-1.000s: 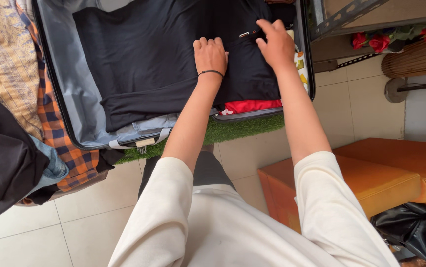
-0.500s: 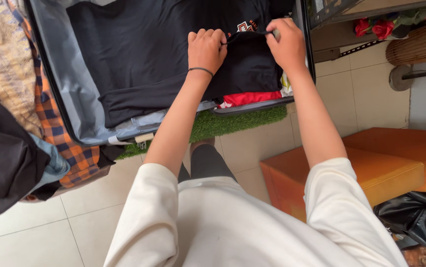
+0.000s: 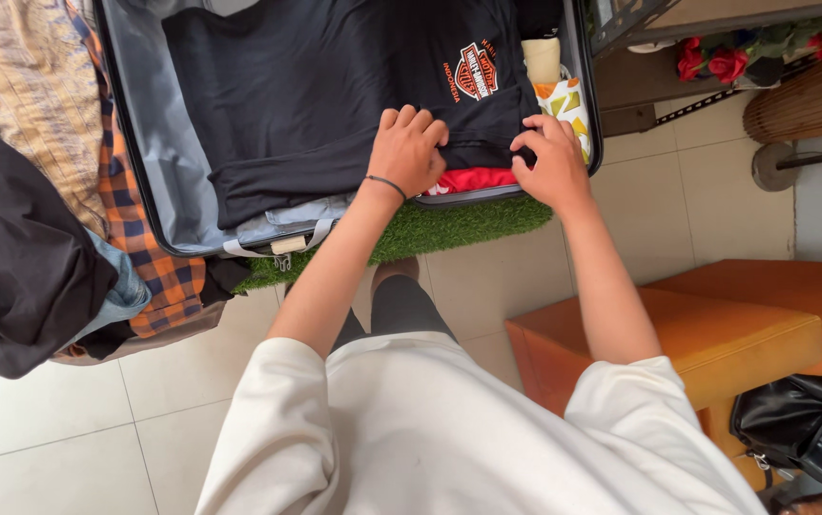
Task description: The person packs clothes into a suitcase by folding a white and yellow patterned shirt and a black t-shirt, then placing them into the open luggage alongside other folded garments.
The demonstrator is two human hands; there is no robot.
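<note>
An open suitcase (image 3: pixel 149 162) with a grey lining lies on a strip of green artificial turf (image 3: pixel 449 224). A black T-shirt (image 3: pixel 325 86) with an orange and white emblem is spread over its contents. My left hand (image 3: pixel 409 148), a thin black band on its wrist, pinches the shirt's near edge. My right hand (image 3: pixel 549 157) grips the same edge at the suitcase's near right corner. A red garment (image 3: pixel 473 179) peeks out beneath the shirt between my hands. A patterned cloth (image 3: pixel 564 100) sits along the right wall of the case.
A heap of clothes (image 3: pixel 39 219) lies at the left: orange plaid, denim, black fabric. Orange cushioned stools (image 3: pixel 735 324) stand at the right, with a black bag (image 3: pixel 811 429) near them. Red artificial roses (image 3: pixel 726 59) sit on a shelf at top right. The floor is pale tile.
Both hands came back toward me, from the middle of the shirt to its near edge. The shirt now lies flatter, with its emblem uncovered.
</note>
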